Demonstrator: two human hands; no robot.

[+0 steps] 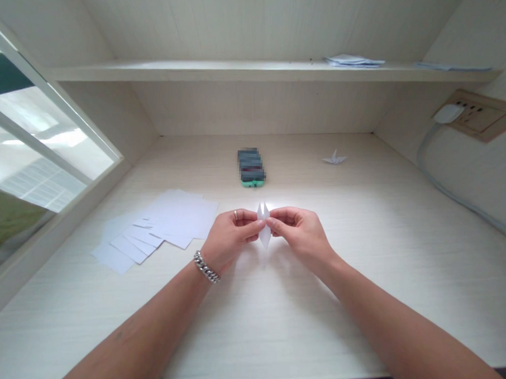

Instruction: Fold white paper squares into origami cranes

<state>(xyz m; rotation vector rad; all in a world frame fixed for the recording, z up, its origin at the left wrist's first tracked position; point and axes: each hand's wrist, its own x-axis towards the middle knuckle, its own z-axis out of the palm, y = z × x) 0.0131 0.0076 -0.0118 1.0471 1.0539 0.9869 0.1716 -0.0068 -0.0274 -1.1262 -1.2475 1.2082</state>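
Both of my hands meet over the middle of the pale wooden desk (358,283), pinching a small folded white paper piece (263,226) between them. My left hand (229,239), with a ring and a metal chain bracelet, grips its left side with closed fingers. My right hand (297,230) pinches its right side. The paper stands upright with two points at the top and a narrow tip below, held just above the desk.
Several loose white paper sheets (159,227) lie fanned out left of my hands. A phone in a green case (251,167) lies farther back. A finished paper crane (334,158) sits at the back right. A shelf (241,71) carries more paper. A wall socket (470,115) with a cable is at right.
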